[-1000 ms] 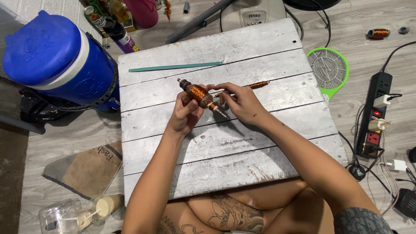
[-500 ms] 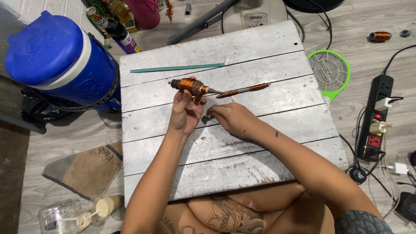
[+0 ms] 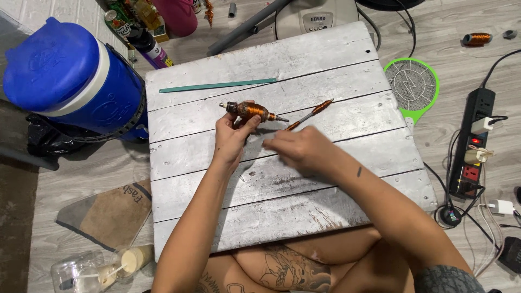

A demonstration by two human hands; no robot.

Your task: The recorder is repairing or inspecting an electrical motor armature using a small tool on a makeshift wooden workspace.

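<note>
Left hand grips copper-wound armature, upper centre of frame.
Left hand (image 3: 230,135) pinches armature (image 3: 251,111); fingers hide its underside. Long axis runs left-right, shaft tips showing. Right hand (image 3: 301,152) blurred, empty, loosely curled over table (image 3: 336,65).

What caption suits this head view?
Left hand holds a copper-wound rotor above a grey plank board; right hand hovers.

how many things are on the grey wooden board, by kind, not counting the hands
Copper-wound motor armature, held in the left hand: 1
Wood-handled tool, lying just beyond the right hand: 1
Long teal strip: 1
Total: 3
</note>
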